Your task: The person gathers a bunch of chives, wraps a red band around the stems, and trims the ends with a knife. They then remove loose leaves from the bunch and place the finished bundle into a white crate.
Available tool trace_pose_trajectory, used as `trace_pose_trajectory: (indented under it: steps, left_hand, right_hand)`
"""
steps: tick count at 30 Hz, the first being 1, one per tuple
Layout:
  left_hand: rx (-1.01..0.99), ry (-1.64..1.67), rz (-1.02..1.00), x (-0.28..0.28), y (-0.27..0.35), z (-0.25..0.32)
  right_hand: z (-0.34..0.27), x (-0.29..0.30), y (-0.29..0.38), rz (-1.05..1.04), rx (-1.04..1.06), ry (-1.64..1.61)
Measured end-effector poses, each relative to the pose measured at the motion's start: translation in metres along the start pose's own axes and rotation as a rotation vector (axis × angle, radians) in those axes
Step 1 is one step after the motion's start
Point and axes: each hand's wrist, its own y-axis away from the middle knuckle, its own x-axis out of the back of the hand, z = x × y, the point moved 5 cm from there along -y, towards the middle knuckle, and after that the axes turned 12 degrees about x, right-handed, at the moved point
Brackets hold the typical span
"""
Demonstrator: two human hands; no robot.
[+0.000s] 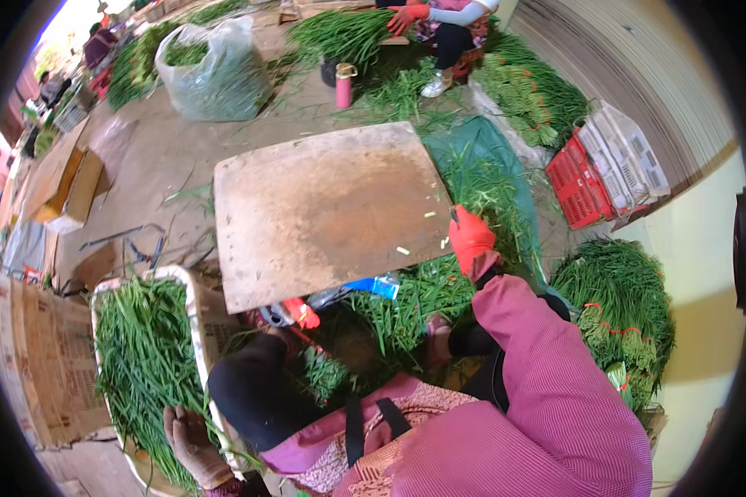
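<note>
My left hand point(194, 444), in a greyish-brown glove, reaches into a white-rimmed basket point(194, 323) at the lower left. Its fingers are extended against long green leafy stalks point(146, 348), with no clear grip on them. At the right edge of a worn wooden board point(329, 205), my right hand point(472, 239) wears a red glove and is closed around a small dark object point(454, 215), too small to name. Short pale stem pieces point(403, 250) lie on the board near that hand. More green stalks point(423, 298) lie below the board, by my feet.
Tied green bundles point(628, 323) stand at the right, near red and white plastic crates point(578, 180). A full clear plastic bag point(217, 81) and a pink bottle point(344, 87) stand beyond the board. A person with red gloves point(410, 17) sits behind stalks at the top. Cardboard boxes are at the left.
</note>
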Motion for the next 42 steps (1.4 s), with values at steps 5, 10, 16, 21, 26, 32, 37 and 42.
trace_pose_trajectory:
  steps: [5, 10, 16, 21, 26, 32, 37, 42]
  left_hand:
    - [-0.075, 0.008, 0.121, 0.032, 0.027, 0.012]
    - [-0.189, 0.011, 0.159, 0.059, 0.048, 0.023]
    - [-0.188, 0.032, 0.024, -0.045, 0.068, 0.035]
    - [0.041, 0.074, -0.258, -0.11, 0.05, -0.004]
    - [0.479, 0.074, -0.31, -0.161, 0.038, -0.106]
    - [0.992, -0.195, -0.321, -0.175, -0.017, -0.243]
    - [0.948, -0.009, -0.416, -0.177, -0.025, -0.238]
    - [0.992, 0.099, -0.33, -0.169, -0.029, -0.252]
  right_hand:
    - [-0.09, 0.002, 0.025, -0.101, 0.226, 0.23]
    - [-0.183, -0.038, 0.067, -0.567, 0.104, -0.653]
    - [-0.296, -0.092, 0.119, -1.216, -0.442, -1.183]
    - [-0.307, -0.106, 0.144, -1.034, -0.619, -1.492]
    - [-0.277, -0.065, 0.177, -1.169, -0.741, -1.571]
    - [-0.271, -0.05, 0.192, -1.246, -0.676, -1.554]
    - [-0.238, -0.038, 0.161, -1.214, -0.428, -1.457]
    - [-0.227, -0.03, 0.14, -1.16, -0.389, -1.387]
